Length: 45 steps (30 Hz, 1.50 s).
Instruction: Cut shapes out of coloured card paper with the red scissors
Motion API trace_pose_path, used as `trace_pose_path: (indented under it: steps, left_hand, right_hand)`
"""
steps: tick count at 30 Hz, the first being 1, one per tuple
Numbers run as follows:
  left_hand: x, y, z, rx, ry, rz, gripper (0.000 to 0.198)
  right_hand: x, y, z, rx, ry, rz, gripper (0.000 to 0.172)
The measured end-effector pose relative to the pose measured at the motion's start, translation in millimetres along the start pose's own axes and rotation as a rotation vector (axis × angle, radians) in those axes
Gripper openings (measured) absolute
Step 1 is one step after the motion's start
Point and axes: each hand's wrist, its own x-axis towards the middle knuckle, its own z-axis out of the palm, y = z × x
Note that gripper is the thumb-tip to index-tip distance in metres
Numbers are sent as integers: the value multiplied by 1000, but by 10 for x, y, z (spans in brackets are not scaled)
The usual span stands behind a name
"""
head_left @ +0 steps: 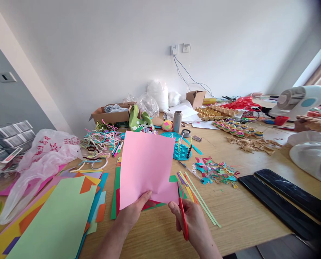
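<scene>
Seen from the worker's own viewpoint, a pink sheet (146, 162) is held up over a wooden table (149, 237), just in front of the worker and above a stack of coloured paper whose green edge (113, 201) shows at the left. The left hand (133, 212) pinches the sheet at its lower edge, thumb on the near face and fingers behind. The right hand (194, 219) grasps red-handled scissors (184, 223), its thumb at the sheet's lower right corner; how far apart the blades stand is hard to tell. The cutting looks partly done: the sheet's right edge is stepped, its upper part set in and a tab jutting out below, with the scissors at that tab. Most of the sheet is whole, so by appearances only the margin has been worked. To the right of the stack, narrow strips (202, 199) in purple, yellow, orange and pale green lie finished; no pink one can be made out among them. Beyond them is a heap of coloured scraps (216, 171). On the left, a pile topped by a large pale green sheet (55, 216) lies uncut as far as can be seen, with small orange offcuts (101, 213) around it.
</scene>
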Motion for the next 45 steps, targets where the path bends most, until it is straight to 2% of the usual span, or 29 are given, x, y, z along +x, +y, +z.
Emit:
trace_pose_path:
  steps: [4, 14, 20, 25, 28, 30, 32, 34, 37, 38, 41, 45]
  left_hand:
    - [4, -21, -7, -45, -98, -107, 27]
    - [1, -3, -9, -32, -104, -138, 25]
    - [3, -7, -4, -60, -142, -179, 26]
    - [67, -121, 30, -175, -84, -166, 32]
    - [114, -168, 40, -310, 11, -136, 40]
    - [136, -176, 44, -392, 44, -127, 48]
    - [149, -170, 49, -443, 70, -122, 54]
    - [157, -162, 52, -467, 105, -118, 57]
    - [167, -162, 50, -466, 156, -116, 57]
    - [171, -164, 48, -462, 170, -114, 56]
    - [182, -156, 41, -466, 193, -112, 55]
    - [185, -110, 33, -468, 202, -111, 55]
  right_hand:
    - [-4, -22, -2, 43, 0, -6, 51]
    - [3, 7, 19, 81, 3, 16, 49]
    - [16, 19, 64, 141, 7, 98, 52]
    - [24, 4, -12, 222, 13, 182, 56]
    - [10, 52, -177, 200, 36, 187, 57]
    - [-18, 94, -301, 98, 64, 182, 56]
    - [-59, 122, -390, -143, 142, 81, 48]
    - [-102, 126, -410, -389, 184, -133, 35]
    - [-149, 97, -324, -536, 85, -422, 9]
    - [-157, 87, -283, -556, 49, -459, 4]
    - [-168, 88, -205, -633, 4, -463, 9]
    - [-172, 173, -298, -707, 6, -413, 12]
